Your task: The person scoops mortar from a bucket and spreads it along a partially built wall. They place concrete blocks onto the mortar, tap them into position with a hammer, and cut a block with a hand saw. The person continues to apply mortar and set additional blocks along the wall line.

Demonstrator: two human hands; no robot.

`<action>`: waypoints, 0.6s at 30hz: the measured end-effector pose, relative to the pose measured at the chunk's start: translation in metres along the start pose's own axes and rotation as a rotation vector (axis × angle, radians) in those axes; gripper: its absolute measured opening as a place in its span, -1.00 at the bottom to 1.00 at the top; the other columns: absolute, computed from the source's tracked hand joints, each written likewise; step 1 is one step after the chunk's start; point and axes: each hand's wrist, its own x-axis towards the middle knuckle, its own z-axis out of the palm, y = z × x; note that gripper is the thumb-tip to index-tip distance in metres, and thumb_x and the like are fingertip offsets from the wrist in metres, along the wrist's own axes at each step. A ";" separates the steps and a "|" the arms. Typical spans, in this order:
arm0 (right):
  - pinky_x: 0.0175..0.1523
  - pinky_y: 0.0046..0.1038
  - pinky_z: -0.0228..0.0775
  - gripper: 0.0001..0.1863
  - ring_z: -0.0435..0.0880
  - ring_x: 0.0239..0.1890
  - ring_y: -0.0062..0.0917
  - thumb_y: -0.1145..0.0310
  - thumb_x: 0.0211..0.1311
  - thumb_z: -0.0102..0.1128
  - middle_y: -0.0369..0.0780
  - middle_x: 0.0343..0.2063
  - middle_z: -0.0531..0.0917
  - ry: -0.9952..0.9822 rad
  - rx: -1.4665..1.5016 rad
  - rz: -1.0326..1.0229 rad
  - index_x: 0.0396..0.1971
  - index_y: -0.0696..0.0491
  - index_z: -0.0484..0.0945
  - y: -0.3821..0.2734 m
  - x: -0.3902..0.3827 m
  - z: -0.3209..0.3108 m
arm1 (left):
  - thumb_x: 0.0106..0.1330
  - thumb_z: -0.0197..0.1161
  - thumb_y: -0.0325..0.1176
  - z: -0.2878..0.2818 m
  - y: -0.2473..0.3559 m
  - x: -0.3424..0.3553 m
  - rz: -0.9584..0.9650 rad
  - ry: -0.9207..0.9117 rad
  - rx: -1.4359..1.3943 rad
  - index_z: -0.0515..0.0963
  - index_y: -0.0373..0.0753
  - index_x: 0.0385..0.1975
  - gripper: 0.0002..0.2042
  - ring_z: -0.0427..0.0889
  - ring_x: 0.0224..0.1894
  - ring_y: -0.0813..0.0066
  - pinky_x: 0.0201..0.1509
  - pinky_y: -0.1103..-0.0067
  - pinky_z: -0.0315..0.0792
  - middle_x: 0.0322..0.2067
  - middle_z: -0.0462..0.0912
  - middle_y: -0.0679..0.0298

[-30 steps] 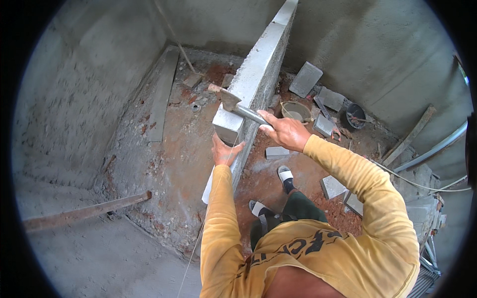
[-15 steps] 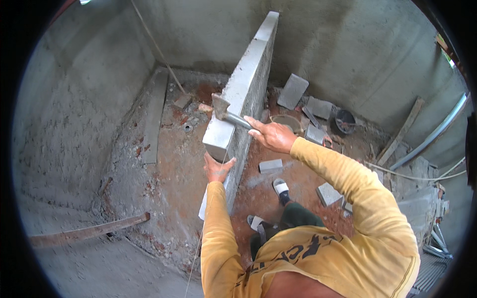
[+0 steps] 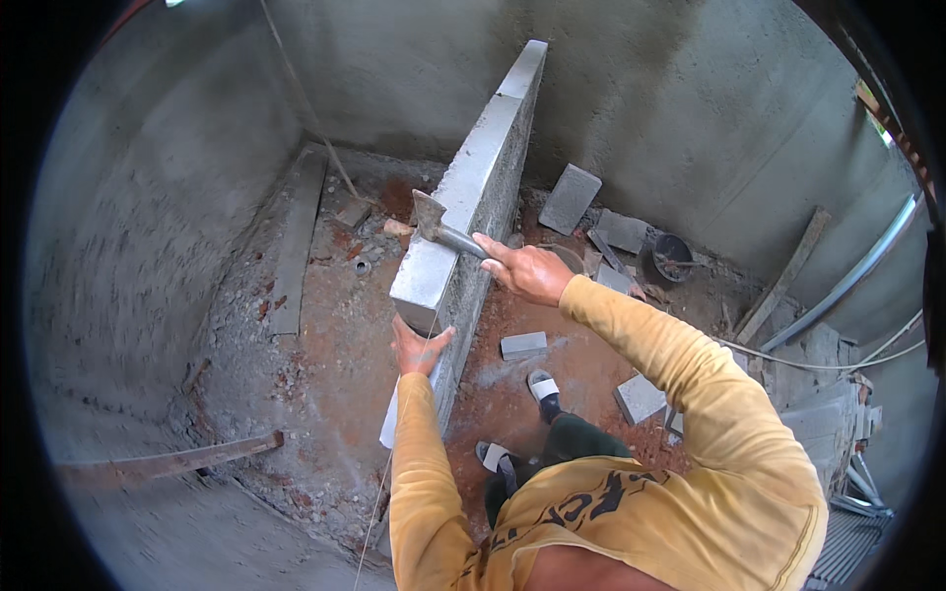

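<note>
A low wall of pale grey blocks (image 3: 480, 158) runs away from me, its top level with my hands. My left hand (image 3: 418, 348) cups the near end of the closest block (image 3: 424, 271), thumb on the right and fingers on the left; its underside grip is partly hidden. In my right hand (image 3: 533, 274) is a hammer (image 3: 431, 219) with a flared, blade-like metal head, held by its grey handle. The head rests on or just above the block's top; which, I cannot tell. A thin string (image 3: 382, 490) passes down beside my left forearm.
Loose blocks (image 3: 523, 346) lie on the dirt floor to the right, with a black bucket (image 3: 674, 258) farther back. A plank (image 3: 299, 246) lies at the left and another leans at the right wall. A wooden strip (image 3: 177, 463) juts in lower left. Rendered walls surround the space.
The whole view has shifted slightly, so the wall and hands appear a little lower and left. Both hands keep their holds, and the hammer head stays near the same place over the block.
</note>
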 end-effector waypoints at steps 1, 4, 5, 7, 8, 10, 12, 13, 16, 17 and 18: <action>-0.18 -0.04 0.40 -0.45 0.61 -0.34 0.03 0.04 0.40 -0.13 0.11 -0.42 0.61 0.019 0.011 -0.015 0.34 -0.19 0.15 0.002 -0.001 0.001 | -0.27 0.57 -0.06 -0.001 0.001 -0.001 -0.017 -0.027 0.003 0.07 -0.32 0.30 0.09 0.28 0.25 -0.08 0.34 0.24 0.14 0.20 0.30 -0.08; -0.15 -0.03 0.38 -0.45 0.61 -0.34 0.04 0.03 0.40 -0.14 0.12 -0.42 0.61 0.042 0.054 -0.041 0.33 -0.18 0.15 0.005 0.000 0.002 | -0.26 0.57 -0.06 -0.003 0.009 -0.007 -0.051 -0.028 -0.009 -0.04 -0.31 0.35 0.15 0.24 0.27 -0.11 0.36 0.24 0.09 0.25 0.22 -0.12; -0.15 -0.03 0.39 -0.45 0.61 -0.33 0.03 0.02 0.40 -0.14 0.11 -0.41 0.61 0.019 0.042 -0.020 0.33 -0.17 0.17 0.005 0.001 0.002 | -0.25 0.57 -0.07 -0.003 0.012 -0.010 -0.074 -0.017 -0.008 -0.08 -0.31 0.37 0.18 0.22 0.28 -0.13 0.37 0.24 0.08 0.27 0.19 -0.14; -0.14 -0.05 0.39 -0.46 0.61 -0.31 0.03 0.02 0.40 -0.13 0.11 -0.39 0.62 0.013 0.028 -0.007 0.32 -0.14 0.19 0.003 0.004 0.000 | -0.24 0.57 -0.06 0.001 0.019 -0.015 0.058 0.118 -0.030 -0.14 -0.30 0.38 0.21 0.20 0.29 -0.15 0.38 0.24 0.07 0.28 0.17 -0.17; -0.13 -0.07 0.40 -0.47 0.61 -0.30 0.02 0.03 0.39 -0.11 0.10 -0.37 0.62 0.027 0.052 -0.007 0.29 -0.13 0.22 0.003 0.004 -0.001 | -0.24 0.57 -0.06 0.003 0.021 -0.015 0.114 0.197 -0.027 -0.17 -0.30 0.39 0.22 0.19 0.30 -0.16 0.38 0.24 0.07 0.29 0.16 -0.18; -0.13 -0.11 0.41 -0.50 0.61 -0.28 0.00 0.05 0.38 -0.07 0.09 -0.33 0.62 0.044 0.082 0.020 0.25 -0.09 0.29 0.007 0.000 -0.003 | -0.17 0.55 -0.10 0.003 0.020 -0.014 0.146 0.171 -0.074 -0.16 -0.30 0.39 0.17 0.19 0.31 -0.10 0.38 0.26 0.09 0.28 0.18 -0.16; -0.13 -0.16 0.43 -0.52 0.61 -0.25 -0.02 0.10 0.34 0.01 0.07 -0.27 0.61 0.170 0.085 -0.100 0.19 -0.03 0.34 0.016 -0.016 -0.002 | -0.08 0.52 -0.14 -0.006 0.013 -0.013 0.155 0.111 -0.232 -0.13 -0.31 0.38 0.10 0.20 0.32 -0.04 0.37 0.29 0.11 0.28 0.20 -0.15; -0.13 -0.19 0.44 -0.54 0.61 -0.24 -0.04 0.12 0.32 0.05 0.07 -0.24 0.61 0.261 0.101 -0.188 0.15 -0.01 0.37 0.021 -0.027 0.001 | -0.03 0.49 -0.16 -0.016 0.007 -0.012 0.162 0.058 -0.375 -0.10 -0.32 0.38 0.05 0.21 0.32 0.00 0.36 0.31 0.12 0.27 0.21 -0.14; -0.15 -0.19 0.48 -0.59 0.63 -0.19 -0.11 0.15 0.27 0.12 -0.05 -0.21 0.63 0.210 0.197 -0.232 0.04 0.01 0.42 0.039 -0.081 0.016 | 0.08 0.42 -0.21 -0.052 -0.002 -0.012 0.152 0.077 -0.548 0.02 -0.34 0.35 -0.11 0.24 0.32 0.09 0.35 0.36 0.14 0.26 0.24 -0.12; -0.15 -0.20 0.49 -0.58 0.64 -0.19 -0.13 0.16 0.26 0.14 -0.06 -0.20 0.63 0.166 0.228 -0.260 0.06 0.00 0.42 0.041 -0.099 0.027 | 0.11 0.40 -0.23 -0.063 0.000 -0.012 0.089 0.115 -0.578 0.06 -0.35 0.34 -0.16 0.25 0.32 0.13 0.34 0.37 0.15 0.26 0.25 -0.12; -0.14 -0.20 0.49 -0.57 0.64 -0.19 -0.15 0.15 0.26 0.13 -0.07 -0.19 0.63 0.085 0.206 -0.219 0.09 -0.01 0.41 0.038 -0.114 0.040 | 0.13 0.37 -0.22 -0.069 0.006 -0.014 0.181 0.158 -0.482 0.16 -0.37 0.30 -0.23 0.29 0.29 0.08 0.33 0.33 0.17 0.24 0.28 -0.12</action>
